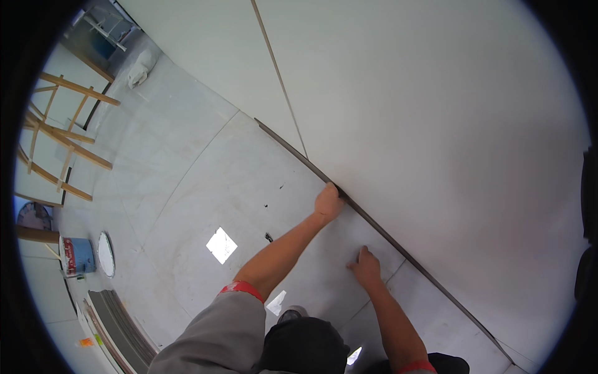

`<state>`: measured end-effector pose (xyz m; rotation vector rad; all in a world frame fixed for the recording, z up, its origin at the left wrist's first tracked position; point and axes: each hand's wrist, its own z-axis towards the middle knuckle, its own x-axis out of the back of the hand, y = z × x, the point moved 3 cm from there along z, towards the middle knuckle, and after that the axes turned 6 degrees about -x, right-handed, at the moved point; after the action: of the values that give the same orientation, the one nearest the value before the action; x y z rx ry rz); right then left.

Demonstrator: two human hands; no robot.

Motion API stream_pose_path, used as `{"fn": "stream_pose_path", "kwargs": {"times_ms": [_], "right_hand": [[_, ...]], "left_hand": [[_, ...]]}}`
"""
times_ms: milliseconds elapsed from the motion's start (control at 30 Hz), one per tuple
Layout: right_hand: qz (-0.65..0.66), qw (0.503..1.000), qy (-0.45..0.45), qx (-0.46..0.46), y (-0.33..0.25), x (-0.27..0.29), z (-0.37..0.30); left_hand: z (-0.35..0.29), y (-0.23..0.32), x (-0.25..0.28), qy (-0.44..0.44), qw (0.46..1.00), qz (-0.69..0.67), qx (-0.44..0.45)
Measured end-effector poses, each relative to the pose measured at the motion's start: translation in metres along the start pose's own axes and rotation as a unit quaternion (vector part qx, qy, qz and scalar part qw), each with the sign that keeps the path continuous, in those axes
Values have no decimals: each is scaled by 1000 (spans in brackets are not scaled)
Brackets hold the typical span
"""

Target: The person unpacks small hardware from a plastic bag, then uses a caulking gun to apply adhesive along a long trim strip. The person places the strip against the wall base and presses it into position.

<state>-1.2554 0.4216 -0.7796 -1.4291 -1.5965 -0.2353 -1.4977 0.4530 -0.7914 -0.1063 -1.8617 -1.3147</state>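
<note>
A long, thin dark brown trim strip (pixel 398 246), like a skirting profile, runs diagonally along the foot of the pale wall (pixel 436 124). My left hand (pixel 329 202) is closed at the strip's upper middle, fingers against its edge; the fingertips are partly hidden. Lower and to the right, my right hand (pixel 366 268) hovers near the floor, apart from the strip. Its thumb and forefinger are spread, and I see nothing held between them. A narrow brown strip (pixel 277 68) crosses the wall, reaching down to the trim.
Grey tiles (pixel 187 143) with dark specks cover the floor. Wooden trestles (pixel 75 134) stand at left. Below them are a blue-and-red bucket (pixel 80 255), a round white lid (pixel 106 254) and a stack of grey profiles (pixel 121 330). A white bag (pixel 142 67) lies far back.
</note>
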Motion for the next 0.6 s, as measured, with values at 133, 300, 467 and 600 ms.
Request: {"fn": "stream_pose_path", "kwargs": {"times_ms": [133, 300, 467, 600], "right_hand": [[28, 999, 36, 21, 5, -4, 1], [92, 994, -33, 50, 26, 19, -11], [-109, 981, -93, 128, 77, 76, -58], [-210, 943, -149, 213, 129, 142, -111]], "left_hand": [[-38, 35, -22, -78, 995, -56, -24], [-72, 74, -37, -206, 965, 10, -165], [-70, 45, -34, -232, 965, -31, -119], [-68, 17, -41, -182, 978, -98, -41]]}}
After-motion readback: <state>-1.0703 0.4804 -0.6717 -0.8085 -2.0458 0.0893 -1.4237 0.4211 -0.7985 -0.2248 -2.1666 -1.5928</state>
